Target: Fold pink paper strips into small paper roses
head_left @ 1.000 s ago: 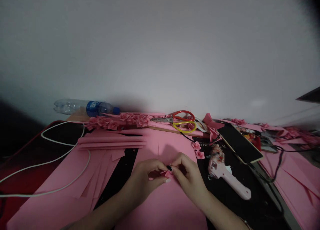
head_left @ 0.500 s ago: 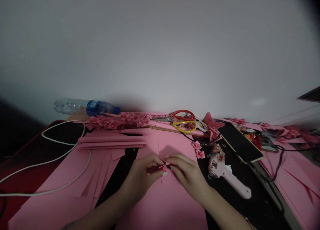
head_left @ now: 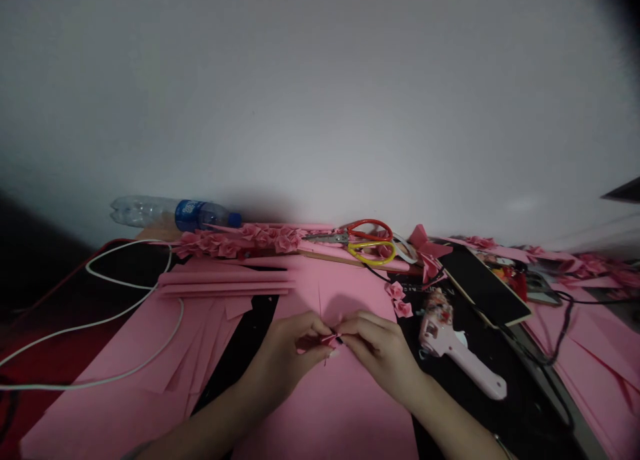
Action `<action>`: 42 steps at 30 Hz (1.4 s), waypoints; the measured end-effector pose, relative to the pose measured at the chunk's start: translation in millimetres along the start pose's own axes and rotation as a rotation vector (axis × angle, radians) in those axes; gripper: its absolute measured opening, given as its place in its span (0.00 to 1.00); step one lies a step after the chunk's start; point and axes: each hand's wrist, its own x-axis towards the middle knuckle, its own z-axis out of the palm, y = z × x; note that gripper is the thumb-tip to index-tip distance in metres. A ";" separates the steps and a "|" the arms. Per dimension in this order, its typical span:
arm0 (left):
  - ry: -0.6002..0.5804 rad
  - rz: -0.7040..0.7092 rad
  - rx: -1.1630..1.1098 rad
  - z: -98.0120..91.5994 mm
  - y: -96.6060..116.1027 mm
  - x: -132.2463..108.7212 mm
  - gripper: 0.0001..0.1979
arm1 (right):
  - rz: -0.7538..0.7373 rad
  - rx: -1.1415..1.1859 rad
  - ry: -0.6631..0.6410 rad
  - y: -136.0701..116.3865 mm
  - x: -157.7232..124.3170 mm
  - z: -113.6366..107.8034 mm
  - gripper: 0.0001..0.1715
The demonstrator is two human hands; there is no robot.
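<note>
So there's a small folded bit of pink paper [head_left: 330,341] right between the hands, just over a big pink sheet [head_left: 325,407]. Left hand [head_left: 287,350] has it pinched between thumb and fingers, and the right hand [head_left: 383,353] is pinching the other side, fingertips partly hidden. Two paper roses [head_left: 403,308] sit near the right hand, with a glue gun [head_left: 453,345] further right, next to a phone [head_left: 485,283]. Scissors [head_left: 346,238] lie up back, bottle [head_left: 190,215] on its side at far left.
</note>
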 end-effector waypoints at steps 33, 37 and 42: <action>-0.009 -0.005 -0.006 0.0 2.1 1.9 0.02 | -0.005 -0.018 -0.008 0.1 -1.7 -1.3 0.08; -0.012 0.001 -0.021 0.1 2.3 1.7 0.03 | 0.010 -0.017 -0.001 1.4 -3.0 -0.5 0.07; -0.009 -0.015 -0.044 -0.5 3.3 2.2 0.02 | 0.054 -0.026 0.044 3.4 -2.9 -0.2 0.05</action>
